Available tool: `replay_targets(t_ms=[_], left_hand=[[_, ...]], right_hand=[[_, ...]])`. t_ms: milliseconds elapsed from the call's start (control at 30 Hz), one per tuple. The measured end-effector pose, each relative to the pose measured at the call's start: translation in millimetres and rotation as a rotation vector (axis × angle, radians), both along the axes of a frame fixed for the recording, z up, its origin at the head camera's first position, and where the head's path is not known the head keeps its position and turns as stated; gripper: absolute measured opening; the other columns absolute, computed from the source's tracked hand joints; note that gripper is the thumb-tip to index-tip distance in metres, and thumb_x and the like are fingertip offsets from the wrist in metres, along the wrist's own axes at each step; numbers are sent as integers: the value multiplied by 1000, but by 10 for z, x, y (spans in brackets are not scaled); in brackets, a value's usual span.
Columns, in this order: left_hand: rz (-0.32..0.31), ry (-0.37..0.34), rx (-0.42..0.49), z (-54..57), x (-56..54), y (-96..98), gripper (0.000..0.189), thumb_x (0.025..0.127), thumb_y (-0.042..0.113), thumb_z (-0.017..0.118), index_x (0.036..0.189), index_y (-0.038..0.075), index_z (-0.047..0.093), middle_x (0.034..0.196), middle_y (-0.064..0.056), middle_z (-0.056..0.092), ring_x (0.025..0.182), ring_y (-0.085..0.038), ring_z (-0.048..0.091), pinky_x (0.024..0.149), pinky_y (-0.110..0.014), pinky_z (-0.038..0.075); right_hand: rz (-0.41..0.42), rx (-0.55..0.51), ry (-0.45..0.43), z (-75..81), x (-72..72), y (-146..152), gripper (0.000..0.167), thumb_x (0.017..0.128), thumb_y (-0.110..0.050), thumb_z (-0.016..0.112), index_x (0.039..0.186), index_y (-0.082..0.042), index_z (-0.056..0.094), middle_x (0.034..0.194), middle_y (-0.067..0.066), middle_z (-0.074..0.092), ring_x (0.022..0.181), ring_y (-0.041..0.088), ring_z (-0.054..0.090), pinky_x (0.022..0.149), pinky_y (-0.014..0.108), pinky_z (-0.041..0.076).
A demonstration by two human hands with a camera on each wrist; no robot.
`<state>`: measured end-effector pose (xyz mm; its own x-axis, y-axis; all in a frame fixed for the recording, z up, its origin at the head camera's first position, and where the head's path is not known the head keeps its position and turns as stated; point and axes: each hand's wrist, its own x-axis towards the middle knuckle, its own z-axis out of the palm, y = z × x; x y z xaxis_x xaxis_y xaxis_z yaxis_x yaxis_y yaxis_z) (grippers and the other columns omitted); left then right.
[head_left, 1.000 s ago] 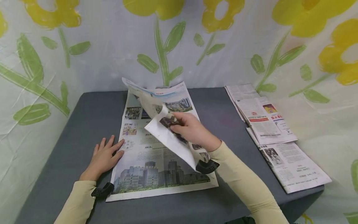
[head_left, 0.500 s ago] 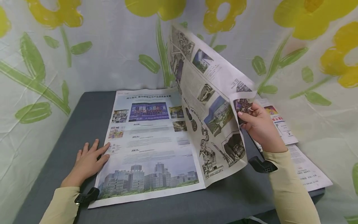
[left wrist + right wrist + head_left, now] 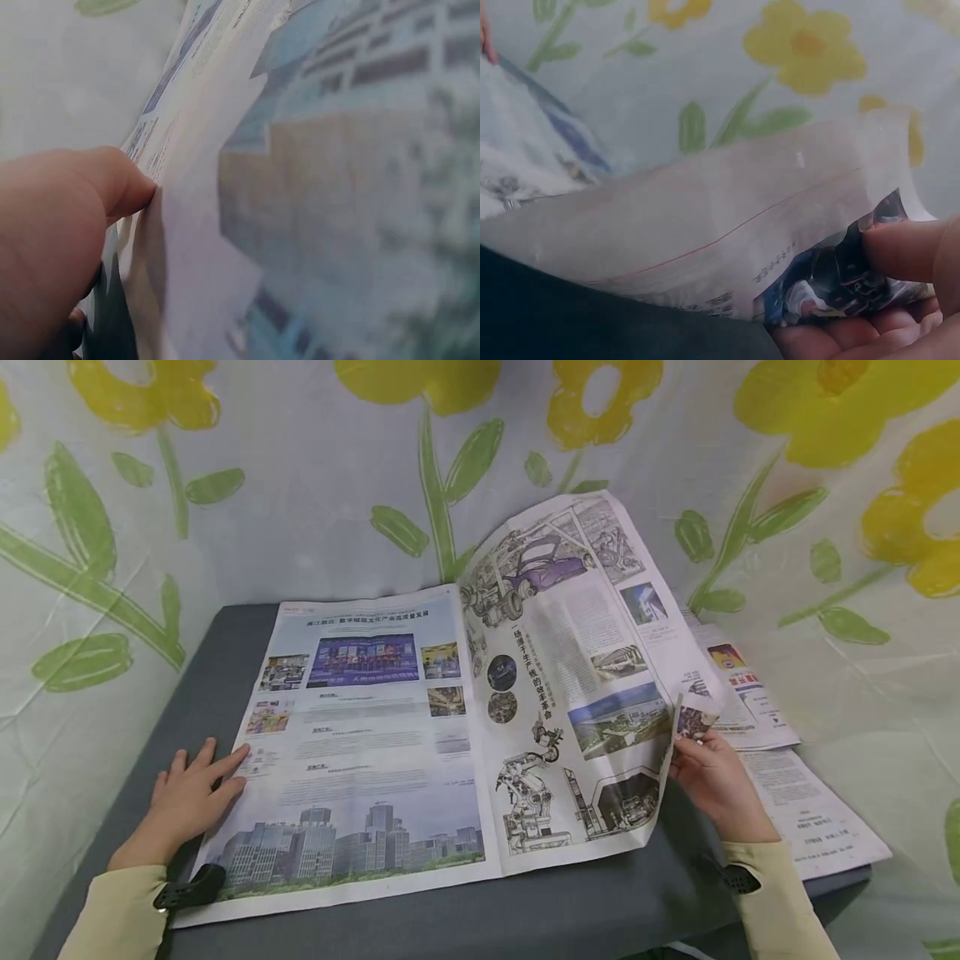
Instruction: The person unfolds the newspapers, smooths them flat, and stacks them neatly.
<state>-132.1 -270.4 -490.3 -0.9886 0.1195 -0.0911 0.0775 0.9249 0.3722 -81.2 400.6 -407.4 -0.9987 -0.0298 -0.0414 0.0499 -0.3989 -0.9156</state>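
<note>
A newspaper (image 3: 375,743) lies spread on the grey table, its left page flat with a city picture along the bottom. Its right page (image 3: 555,677) is raised and curves up towards the wall. My right hand (image 3: 716,777) pinches the outer edge of that page between thumb and fingers; in the right wrist view the thumb (image 3: 907,251) lies on top of the paper and the curled fingers beneath. At the left edge of the newspaper my left hand (image 3: 183,797) rests with fingers spread, its fingertips touching the margin. The left wrist view shows the thumb (image 3: 124,184) against the paper edge.
More folded newspapers (image 3: 810,810) lie at the table's right side, partly behind my right hand and the raised page. The grey table (image 3: 570,918) ends at a front edge near me. A white curtain (image 3: 300,510) with yellow flowers surrounds the back and sides.
My right hand has swung the page from the left over to the right and lowered it. The newspaper now lies opened and shifted left, with my left hand moved left too.
</note>
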Motion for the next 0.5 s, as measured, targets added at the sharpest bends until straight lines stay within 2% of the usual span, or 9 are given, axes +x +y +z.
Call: replay_targets(t_ms=[133, 300, 500], left_hand=[[36, -22, 3, 40, -8, 13, 59, 108, 35, 40, 157, 4, 32, 159, -44, 8, 139, -76, 2, 104, -86, 7], [69, -37, 13, 88, -12, 53, 58, 106, 30, 40, 156, 2, 32, 158, -45, 8, 138, -77, 2, 104, -86, 6], [89, -29, 0, 106, -4, 110, 57, 105, 26, 39, 155, 0, 33, 157, -47, 10, 136, -79, 6, 102, -87, 9]], right_hand=[[-14, -24, -105, -171, 19, 116, 25, 106, -4, 49, 109, -21, 65, 95, -5, 68, 83, 7, 66, 75, 27, 53], [-51, 38, -229, -322, 42, 242, 22, 107, -8, 49, 101, -25, 62, 88, -8, 61, 73, 6, 59, 73, 26, 52], [-23, 55, -277, -439, 28, 366, 26, 109, -8, 45, 102, -27, 61, 89, -10, 63, 74, 5, 61, 72, 25, 53]])
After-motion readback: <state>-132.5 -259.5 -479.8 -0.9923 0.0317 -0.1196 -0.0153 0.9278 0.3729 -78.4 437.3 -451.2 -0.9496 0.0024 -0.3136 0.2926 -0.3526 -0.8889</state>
